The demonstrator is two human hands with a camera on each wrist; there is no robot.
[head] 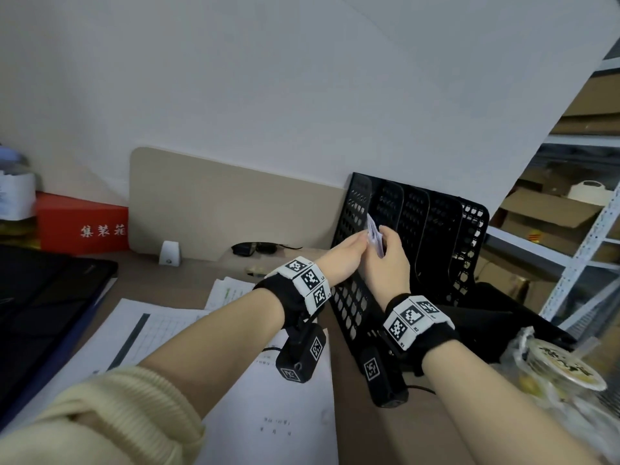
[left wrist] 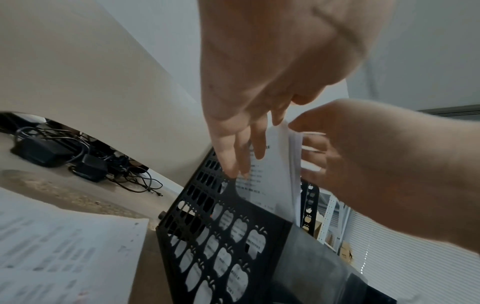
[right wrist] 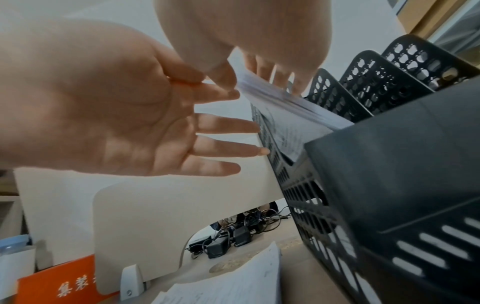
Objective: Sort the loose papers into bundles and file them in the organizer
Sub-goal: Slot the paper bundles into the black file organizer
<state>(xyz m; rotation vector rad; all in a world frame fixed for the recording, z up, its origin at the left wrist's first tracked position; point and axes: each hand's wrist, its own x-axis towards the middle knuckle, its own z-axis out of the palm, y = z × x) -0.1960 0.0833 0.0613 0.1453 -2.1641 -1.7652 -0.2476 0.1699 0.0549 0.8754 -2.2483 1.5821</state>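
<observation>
A black perforated organizer [head: 432, 229] with several upright slots stands at the back right of the desk. A bundle of printed papers [head: 375, 234] sits partly down in its leftmost slot, top edge sticking out. My right hand [head: 389, 250] pinches the bundle's top between thumb and fingers, as the right wrist view shows around the bundle [right wrist: 293, 109]. My left hand [head: 360, 238] is flat, its straight fingers [left wrist: 241, 162] touching the bundle's [left wrist: 275, 174] printed face and the organizer's [left wrist: 207, 236] outer wall. Loose sheets [head: 268, 397] lie on the desk under my forearms.
A beige divider panel [head: 218, 209] stands behind the desk, with cables and adapters [head: 255, 248] at its foot. A red box [head: 84, 226] and a dark folder [head: 40, 313] are at left. A plastic-wrapped container [head: 557, 367] lies at right, before metal shelves [head: 570, 213] with cardboard boxes.
</observation>
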